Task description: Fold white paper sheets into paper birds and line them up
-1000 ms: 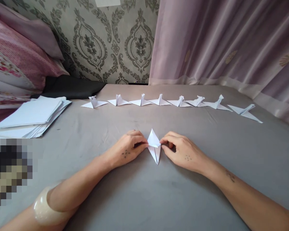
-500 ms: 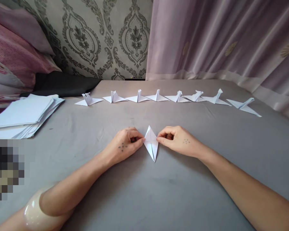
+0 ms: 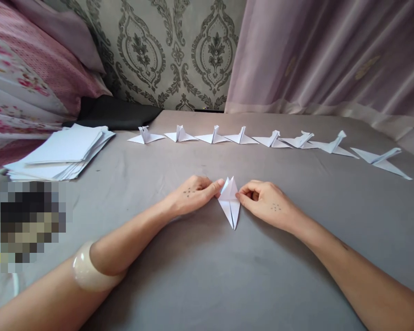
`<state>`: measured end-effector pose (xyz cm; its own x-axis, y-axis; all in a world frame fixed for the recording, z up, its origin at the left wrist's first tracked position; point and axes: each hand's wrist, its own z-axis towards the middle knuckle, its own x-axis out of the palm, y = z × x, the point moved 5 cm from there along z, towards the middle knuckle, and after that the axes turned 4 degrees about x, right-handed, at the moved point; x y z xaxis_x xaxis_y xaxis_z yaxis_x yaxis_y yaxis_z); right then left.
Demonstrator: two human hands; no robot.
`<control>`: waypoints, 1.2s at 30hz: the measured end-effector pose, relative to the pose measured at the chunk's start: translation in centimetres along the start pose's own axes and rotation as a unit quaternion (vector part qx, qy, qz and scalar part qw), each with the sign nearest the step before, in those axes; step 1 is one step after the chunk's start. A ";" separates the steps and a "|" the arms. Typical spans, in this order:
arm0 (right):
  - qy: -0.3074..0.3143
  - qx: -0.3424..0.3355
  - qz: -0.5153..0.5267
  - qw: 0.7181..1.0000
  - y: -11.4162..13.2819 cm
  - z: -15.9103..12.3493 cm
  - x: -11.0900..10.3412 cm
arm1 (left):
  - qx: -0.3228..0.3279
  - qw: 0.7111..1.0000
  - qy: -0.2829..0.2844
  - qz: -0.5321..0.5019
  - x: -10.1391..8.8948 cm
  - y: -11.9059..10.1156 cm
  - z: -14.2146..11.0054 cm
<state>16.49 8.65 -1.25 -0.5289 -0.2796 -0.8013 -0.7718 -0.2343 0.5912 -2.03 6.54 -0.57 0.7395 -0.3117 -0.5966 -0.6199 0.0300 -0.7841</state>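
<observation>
Between my hands is a small folded piece of white paper point(image 3: 229, 207), shaped like a kite with its long split point toward me. Its upper part now shows two separate tips. My left hand point(image 3: 199, 194) pinches the paper's left corner, thumb on top and the other fingers curled under. At the right corner, my right hand point(image 3: 265, 198) grips the edge between thumb and forefinger. A pale bangle point(image 3: 91, 271) circles my left forearm. Beyond the hands, several folded paper birds point(image 3: 241, 137) stand in a row with wings spread.
A stack of white paper sheets point(image 3: 65, 149) lies at the left, in front of a black cloth point(image 3: 117, 112). Grey fabric point(image 3: 207, 285) covers the surface. Purple curtains point(image 3: 313, 59) and a patterned wall point(image 3: 172, 50) bound the far side. A blurred patch point(image 3: 27, 225) hides something at the left.
The paper's single top point has parted into two tips, with a flap lifted. My left thumb has shifted up along the left edge. The whole view has swung slightly left.
</observation>
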 end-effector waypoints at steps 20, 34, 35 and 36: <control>0.028 0.014 -0.047 0.998 0.3 0.0 -0.1 | 0.031 0.995 -0.036 0.089 0.8 -0.9 -0.3; -0.053 -0.090 -0.059 0.993 1.2 -1.3 0.9 | 0.226 0.928 -0.106 0.277 2.5 -1.8 -1.1; -0.057 -0.116 -0.071 0.989 1.7 -1.7 1.1 | 0.248 0.911 -0.082 0.318 3.1 -2.2 -1.4; -0.058 -0.137 -0.091 0.985 2.1 -2.1 1.3 | 0.261 0.895 -0.052 0.359 3.7 -2.4 -1.7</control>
<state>14.88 5.85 -0.85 -0.4396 -0.1059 -0.8919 -0.7415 -0.5176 0.4269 1.75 3.75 -0.62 0.2380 0.0555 -0.9697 -0.7585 0.6343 -0.1498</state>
